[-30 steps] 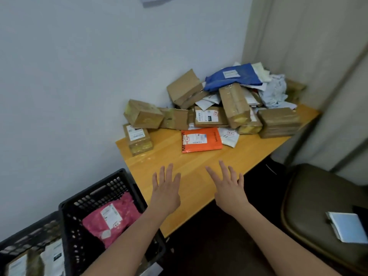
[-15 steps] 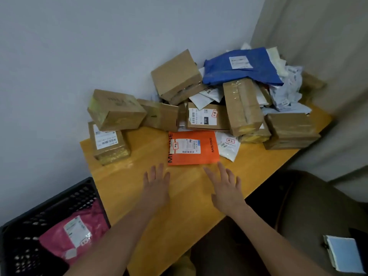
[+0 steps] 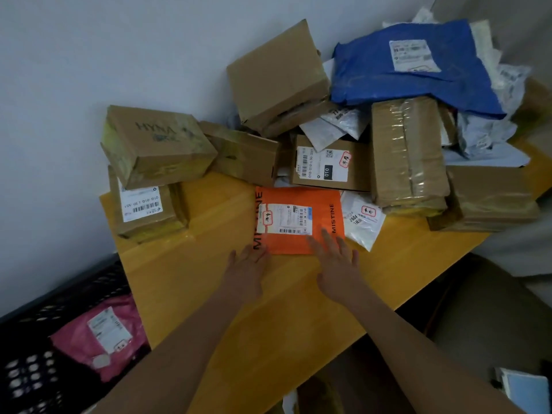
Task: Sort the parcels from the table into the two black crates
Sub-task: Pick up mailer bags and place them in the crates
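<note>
Counter looks like glossy varnished wood. Brown boxes are matt cardboard, some wrapped in shiny clear tape. Orange mailer at center is smooth plastic; crate lower left is perforated black plastic.

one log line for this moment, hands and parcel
left hand: open, fingers at orange plastic mailer near-left corner | right hand: open, fingers on its near-right corner | mailer: flat on wooden table

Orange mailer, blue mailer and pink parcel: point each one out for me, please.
orange mailer (image 3: 298, 237), head view, on its bare lower face under the label.
blue mailer (image 3: 373, 76), head view, on its plastic left of the label.
pink parcel (image 3: 80, 351), head view, on its wrap left of the label, in the crate.
</note>
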`<state>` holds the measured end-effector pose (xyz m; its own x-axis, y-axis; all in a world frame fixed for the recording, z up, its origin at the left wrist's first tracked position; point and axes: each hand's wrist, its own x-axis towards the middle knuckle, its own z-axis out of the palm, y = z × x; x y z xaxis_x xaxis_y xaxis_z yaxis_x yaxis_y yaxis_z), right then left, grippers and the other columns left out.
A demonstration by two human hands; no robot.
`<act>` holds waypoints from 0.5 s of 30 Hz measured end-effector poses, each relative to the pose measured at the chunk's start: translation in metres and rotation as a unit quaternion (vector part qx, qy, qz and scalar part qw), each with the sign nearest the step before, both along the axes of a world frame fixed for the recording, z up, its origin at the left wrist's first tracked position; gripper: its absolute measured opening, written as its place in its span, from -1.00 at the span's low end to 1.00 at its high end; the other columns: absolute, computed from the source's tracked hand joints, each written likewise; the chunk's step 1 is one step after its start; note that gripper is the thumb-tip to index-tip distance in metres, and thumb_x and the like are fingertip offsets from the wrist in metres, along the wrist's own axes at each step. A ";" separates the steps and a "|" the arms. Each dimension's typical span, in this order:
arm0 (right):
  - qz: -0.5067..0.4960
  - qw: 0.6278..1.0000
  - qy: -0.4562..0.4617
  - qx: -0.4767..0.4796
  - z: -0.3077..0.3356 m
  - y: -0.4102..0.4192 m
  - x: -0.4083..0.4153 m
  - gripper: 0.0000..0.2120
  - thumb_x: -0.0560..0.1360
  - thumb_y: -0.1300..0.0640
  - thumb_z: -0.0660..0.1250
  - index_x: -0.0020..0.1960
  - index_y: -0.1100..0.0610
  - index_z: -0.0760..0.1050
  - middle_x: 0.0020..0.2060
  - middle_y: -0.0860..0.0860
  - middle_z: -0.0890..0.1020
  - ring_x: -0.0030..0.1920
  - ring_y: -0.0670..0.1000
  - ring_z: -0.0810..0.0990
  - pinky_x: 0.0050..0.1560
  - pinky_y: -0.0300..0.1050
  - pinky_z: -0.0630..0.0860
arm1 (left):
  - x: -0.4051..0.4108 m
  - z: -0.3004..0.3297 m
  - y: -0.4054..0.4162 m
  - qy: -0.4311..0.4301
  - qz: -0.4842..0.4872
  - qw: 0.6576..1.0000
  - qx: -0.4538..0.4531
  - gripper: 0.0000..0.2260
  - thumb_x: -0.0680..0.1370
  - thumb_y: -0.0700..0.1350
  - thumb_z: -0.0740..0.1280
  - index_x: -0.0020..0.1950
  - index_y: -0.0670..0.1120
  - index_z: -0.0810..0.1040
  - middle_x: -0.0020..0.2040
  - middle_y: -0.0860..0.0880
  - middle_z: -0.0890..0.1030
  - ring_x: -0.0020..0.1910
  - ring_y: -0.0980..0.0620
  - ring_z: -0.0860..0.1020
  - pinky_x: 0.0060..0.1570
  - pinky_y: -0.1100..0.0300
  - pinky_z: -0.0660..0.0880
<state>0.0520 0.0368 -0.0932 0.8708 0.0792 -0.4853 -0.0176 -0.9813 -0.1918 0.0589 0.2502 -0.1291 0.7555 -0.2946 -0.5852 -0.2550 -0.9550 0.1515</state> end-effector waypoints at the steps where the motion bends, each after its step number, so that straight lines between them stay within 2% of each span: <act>1: 0.006 1.000 0.004 0.002 -0.003 -0.001 0.004 -0.13 0.53 0.26 0.28 0.58 -0.19 -0.18 0.58 -0.07 -0.23 0.58 0.14 -0.22 0.51 0.32 -0.09 | -0.002 0.000 -0.001 -0.002 0.003 1.000 0.002 -0.29 0.53 -0.19 0.24 0.61 -0.01 -0.02 0.62 0.04 -0.05 0.58 -0.06 -0.09 0.49 -0.20 -0.13; 6: 0.045 0.996 0.075 0.014 -0.014 -0.003 0.011 -0.18 0.54 0.21 0.28 0.60 -0.13 -0.14 0.59 -0.02 0.01 0.58 0.08 -0.02 0.48 0.36 0.02 | -0.013 0.012 -0.012 0.000 0.000 1.000 0.020 -0.37 0.54 -0.17 0.26 0.58 -0.06 0.12 0.60 -0.03 0.07 0.58 -0.03 -0.05 0.51 -0.19 -0.18; 8: 0.065 0.993 0.098 0.024 -0.018 -0.005 0.008 -0.18 0.54 0.19 0.29 0.60 -0.10 -0.13 0.59 -0.02 0.03 0.57 0.05 0.01 0.47 0.37 0.06 | -0.022 0.016 -0.017 0.010 -0.013 1.000 0.009 -0.43 0.53 -0.17 0.27 0.54 -0.10 0.23 0.56 -0.07 0.19 0.56 -0.05 0.07 0.53 -0.15 -0.06; 9: 0.077 0.991 0.103 0.026 -0.021 -0.006 0.005 -0.19 0.54 0.18 0.29 0.60 -0.09 -0.11 0.59 -0.04 0.02 0.58 0.04 -0.01 0.47 0.37 0.06 | -0.027 0.015 -0.017 0.014 -0.022 1.000 -0.011 -0.50 0.51 -0.17 0.27 0.47 -0.11 0.35 0.49 -0.10 0.32 0.51 -0.08 0.22 0.50 -0.08 0.11; 10: 0.094 0.989 0.107 0.028 -0.023 -0.008 0.004 -0.22 0.54 0.18 0.28 0.60 -0.07 -0.07 0.59 -0.06 -0.01 0.58 0.02 -0.03 0.47 0.37 0.05 | -0.032 0.013 -0.016 0.020 -0.025 0.999 -0.043 -0.61 0.50 -0.18 0.27 0.33 -0.12 0.50 0.36 -0.12 0.48 0.39 -0.09 0.40 0.37 0.04 0.31; 11: 0.114 0.987 0.111 0.032 -0.025 -0.011 0.004 -0.25 0.54 0.20 0.27 0.60 -0.06 -0.02 0.59 -0.08 -0.02 0.58 0.00 -0.06 0.48 0.37 0.03 | -0.036 0.013 -0.015 0.031 -0.016 0.996 -0.087 -0.73 0.49 -0.20 0.27 0.16 -0.13 0.59 0.19 -0.13 0.59 0.22 -0.10 0.53 0.16 0.12 0.44; 12: 0.135 0.983 0.116 0.037 -0.024 -0.014 0.007 -0.28 0.54 0.23 0.25 0.60 -0.05 0.03 0.60 -0.09 -0.03 0.58 -0.01 -0.08 0.48 0.37 0.02 | -0.041 0.013 -0.014 0.047 0.010 0.989 -0.137 -0.80 0.49 -0.22 0.25 0.03 -0.15 0.63 0.05 -0.12 0.64 0.06 -0.09 0.59 -0.01 0.15 0.48; 13: 0.151 0.980 0.122 0.042 -0.023 -0.016 0.010 -0.31 0.54 0.25 0.23 0.59 -0.05 0.07 0.60 -0.10 -0.03 0.59 -0.02 -0.09 0.49 0.36 0.00 | -0.045 0.013 -0.012 0.054 0.054 0.979 -0.188 -0.82 0.50 -0.25 0.24 -0.03 -0.16 0.64 -0.02 -0.11 0.66 -0.02 -0.08 0.60 -0.06 0.12 0.51; 15: 0.170 0.977 0.117 0.046 -0.022 -0.021 0.016 -0.35 0.55 0.28 0.21 0.57 -0.07 0.16 0.60 -0.10 -0.05 0.59 0.02 -0.10 0.49 0.34 -0.01 | -0.050 0.011 -0.010 0.014 0.168 0.953 -0.252 -0.77 0.51 -0.32 0.23 0.02 -0.16 0.65 0.06 -0.08 0.64 0.03 -0.05 0.59 0.00 0.13 0.50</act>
<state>0.0679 0.0162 -0.1152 0.6525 0.3975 -0.6452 0.2528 -0.9168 -0.3091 0.0085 0.2407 -0.1176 0.8425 -0.2883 -0.4551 0.0630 -0.7862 0.6147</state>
